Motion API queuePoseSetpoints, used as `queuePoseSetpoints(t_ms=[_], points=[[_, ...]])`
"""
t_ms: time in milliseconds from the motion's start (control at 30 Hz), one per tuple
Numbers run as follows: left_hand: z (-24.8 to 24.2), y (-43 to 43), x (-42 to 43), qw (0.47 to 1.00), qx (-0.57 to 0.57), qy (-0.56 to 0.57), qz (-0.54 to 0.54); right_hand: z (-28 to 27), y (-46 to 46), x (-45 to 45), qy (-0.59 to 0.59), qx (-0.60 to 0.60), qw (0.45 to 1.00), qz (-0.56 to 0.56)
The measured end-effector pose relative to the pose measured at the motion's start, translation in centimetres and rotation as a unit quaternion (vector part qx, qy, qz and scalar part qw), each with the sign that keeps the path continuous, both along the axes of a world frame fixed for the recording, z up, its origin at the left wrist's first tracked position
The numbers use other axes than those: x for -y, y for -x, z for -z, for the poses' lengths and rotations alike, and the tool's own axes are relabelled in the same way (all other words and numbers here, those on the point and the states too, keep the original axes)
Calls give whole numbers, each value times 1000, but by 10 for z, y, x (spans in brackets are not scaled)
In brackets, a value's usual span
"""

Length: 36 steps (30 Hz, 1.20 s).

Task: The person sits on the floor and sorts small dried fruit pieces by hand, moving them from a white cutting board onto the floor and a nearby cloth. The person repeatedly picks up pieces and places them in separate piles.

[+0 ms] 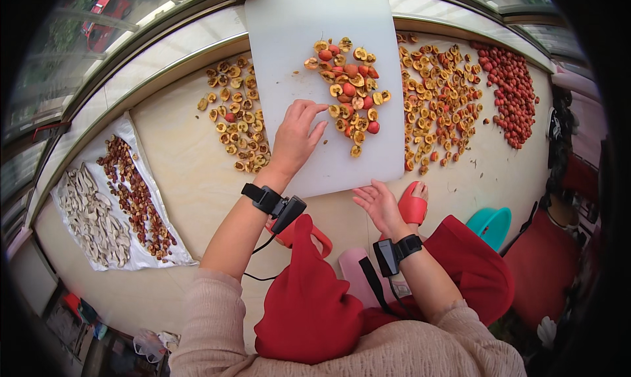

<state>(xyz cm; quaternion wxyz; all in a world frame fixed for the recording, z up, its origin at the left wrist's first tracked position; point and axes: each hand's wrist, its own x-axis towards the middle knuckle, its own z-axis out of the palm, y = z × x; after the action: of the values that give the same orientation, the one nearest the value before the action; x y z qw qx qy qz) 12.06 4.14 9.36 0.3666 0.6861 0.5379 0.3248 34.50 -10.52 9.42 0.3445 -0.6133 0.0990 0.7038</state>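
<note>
A white plastic cutting board lies before me, bearing a loose heap of halved red fruits that look like hawthorn berries. Some halves show yellowish flesh, others their red skin. My left hand is over the board with thumb and fingers apart. Its index fingertip comes up to the left edge of the heap; whether it touches a half, I cannot tell. At the board's near edge is my right hand, palm turned up and holding nothing, its fingertips close to that edge. Both wrists wear black strapped devices.
Halved fruits lie on the tiled floor left and right of the board. Whole red fruits are piled far right. A white sheet holds dried pale slices and shrivelled reddish pieces. A teal basin stands beside my knee.
</note>
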Motion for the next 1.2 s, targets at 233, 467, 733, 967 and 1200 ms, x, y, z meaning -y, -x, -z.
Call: queuePoseSetpoints(t_ms=[233, 467, 733, 967, 1200], points=[[5, -35, -15, 995, -94, -12, 29, -2, -1, 0, 5, -3, 1000, 5], [9, -47, -11, 987, -152, -20, 36, 3, -1, 0, 11, -9, 1000, 3], [22, -49, -9, 990, -129, -48, 9, 1, -2, 1, -3, -21, 1000, -8], [7, -24, -11, 997, 18, -33, -62, 0, -3, 0, -2, -15, 1000, -14], [25, 139, 23, 947, -124, 75, -288, 5, -5, 3, -8, -21, 1000, -8]])
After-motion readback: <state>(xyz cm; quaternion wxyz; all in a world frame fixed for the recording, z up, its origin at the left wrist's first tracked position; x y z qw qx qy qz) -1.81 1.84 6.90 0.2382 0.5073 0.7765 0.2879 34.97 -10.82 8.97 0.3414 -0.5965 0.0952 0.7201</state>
